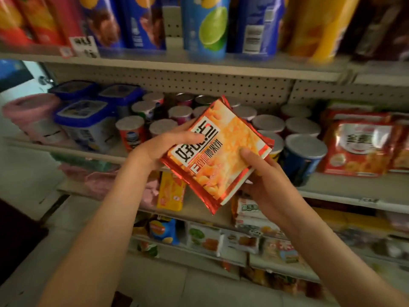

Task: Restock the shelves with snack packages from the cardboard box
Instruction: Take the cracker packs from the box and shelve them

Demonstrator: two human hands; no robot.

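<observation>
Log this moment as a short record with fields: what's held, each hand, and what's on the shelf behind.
held: stack of orange-red snack packages, tilted
left grip: holds the stack's left edge, thumb on front
right grip: holds its lower right corner, thumb on front
shelf behind: foil-lidded canisters, blue-lidded tubs at left, similar red packages at right
cardboard box: not in view
</observation>
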